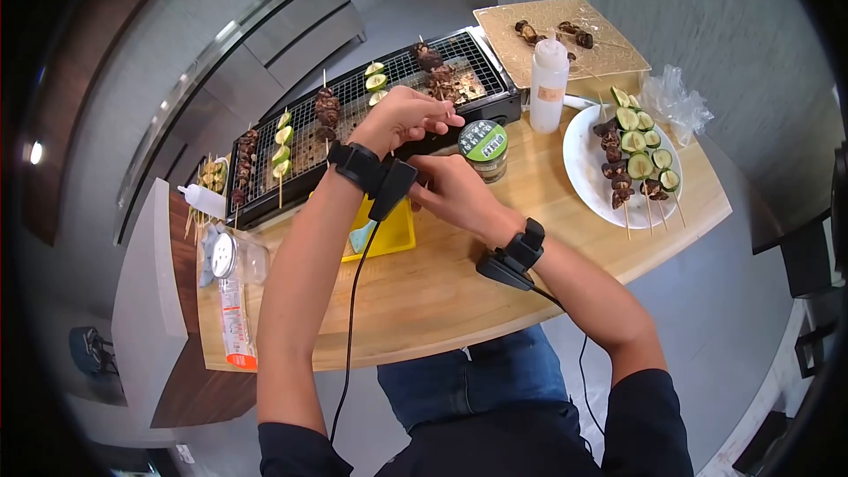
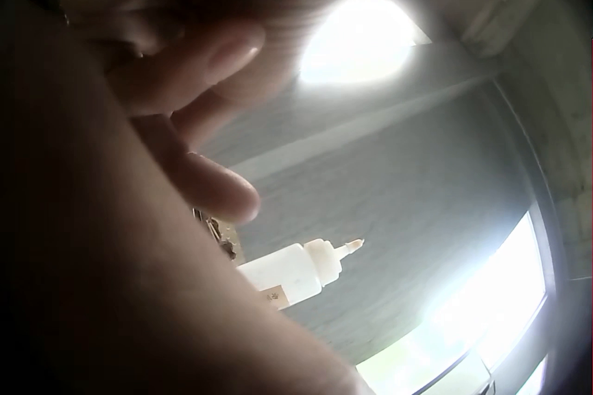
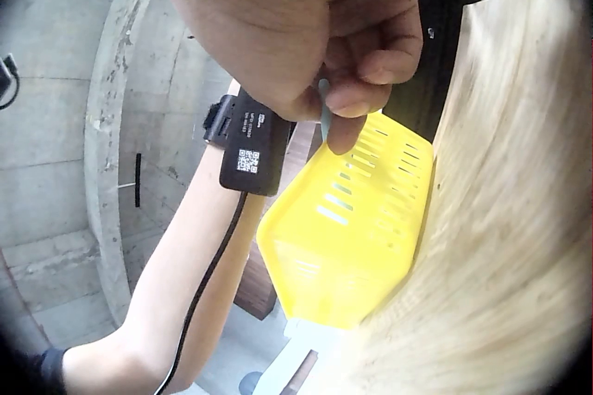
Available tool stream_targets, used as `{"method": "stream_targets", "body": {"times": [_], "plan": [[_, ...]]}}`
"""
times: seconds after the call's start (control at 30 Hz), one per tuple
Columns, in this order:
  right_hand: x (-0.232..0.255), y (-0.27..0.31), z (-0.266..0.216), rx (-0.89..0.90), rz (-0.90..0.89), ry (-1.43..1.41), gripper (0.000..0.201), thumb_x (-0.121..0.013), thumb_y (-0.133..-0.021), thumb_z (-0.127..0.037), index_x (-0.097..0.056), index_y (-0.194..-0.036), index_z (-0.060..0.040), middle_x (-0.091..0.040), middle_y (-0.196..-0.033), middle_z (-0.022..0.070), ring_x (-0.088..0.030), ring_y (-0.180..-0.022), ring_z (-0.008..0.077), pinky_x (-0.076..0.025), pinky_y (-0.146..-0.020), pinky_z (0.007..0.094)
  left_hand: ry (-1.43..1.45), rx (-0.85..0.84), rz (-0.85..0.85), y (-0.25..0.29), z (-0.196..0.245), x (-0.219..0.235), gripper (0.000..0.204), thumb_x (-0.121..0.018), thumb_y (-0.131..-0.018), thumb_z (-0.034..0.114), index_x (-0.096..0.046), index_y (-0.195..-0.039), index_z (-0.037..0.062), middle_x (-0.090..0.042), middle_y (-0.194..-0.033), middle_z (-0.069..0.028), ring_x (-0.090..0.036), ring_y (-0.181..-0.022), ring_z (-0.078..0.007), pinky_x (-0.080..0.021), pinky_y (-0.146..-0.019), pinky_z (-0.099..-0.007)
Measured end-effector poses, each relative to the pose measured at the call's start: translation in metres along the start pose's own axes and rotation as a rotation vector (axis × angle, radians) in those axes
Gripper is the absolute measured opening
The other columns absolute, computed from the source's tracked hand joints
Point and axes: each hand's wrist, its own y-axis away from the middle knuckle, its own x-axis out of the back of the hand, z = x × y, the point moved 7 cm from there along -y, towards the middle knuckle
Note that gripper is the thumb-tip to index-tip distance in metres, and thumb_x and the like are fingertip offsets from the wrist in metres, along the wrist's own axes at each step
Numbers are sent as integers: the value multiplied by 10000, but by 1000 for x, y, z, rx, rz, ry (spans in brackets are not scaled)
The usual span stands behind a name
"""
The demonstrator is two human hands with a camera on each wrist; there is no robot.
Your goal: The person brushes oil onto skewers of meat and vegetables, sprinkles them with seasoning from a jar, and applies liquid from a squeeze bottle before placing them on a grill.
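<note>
My left hand (image 1: 402, 119) reaches over the grill's near edge, thumb and forefinger pinching the stick end of a dark meat skewer (image 1: 430, 60) that lies on the wire rack. In the left wrist view its other fingers (image 2: 227, 193) are loosely bent. My right hand (image 1: 464, 194) is lower, beside a green-lidded jar (image 1: 484, 143) and above a yellow basket (image 3: 352, 238). Its thumb and fingers pinch a thin pale blue-green piece (image 3: 324, 110); I cannot tell what it is. A pale blue item (image 1: 362, 236) lies in the basket.
The long grill (image 1: 305, 172) holds more meat and zucchini skewers. To the right stand a white squeeze bottle (image 1: 548, 88), a white plate (image 1: 579, 181) of skewers and a gold tray (image 1: 609, 49). A shaker jar (image 1: 225, 256) and another squeeze bottle (image 1: 205, 200) are at left.
</note>
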Motion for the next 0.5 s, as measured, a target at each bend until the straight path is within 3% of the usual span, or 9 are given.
{"method": "stream_targets", "body": {"times": [0.17, 0.5], "plan": [[0, 0, 1, 11, 3, 9, 153, -588, -878, -121, -640, -952, 3, -648, -634, 90, -626, -551, 149, -460, -520, 262, 15, 20, 55, 4, -2, 2, 262, -601, -923, 151, -613, -1058, -73, -686, -978, -106, -556, -627, -30, -370, -391, -110], [-2, -1, -1, -25, -1, 57, 166, -590, -908, -151, -638, -927, 6, -636, -633, 81, -632, -559, 131, -462, -522, 264, 82, 19, 98, 18, -9, 22, 251, -564, -941, 147, -608, -1105, -37, -630, -819, -8, -582, -642, -47, -425, -458, -130]]}}
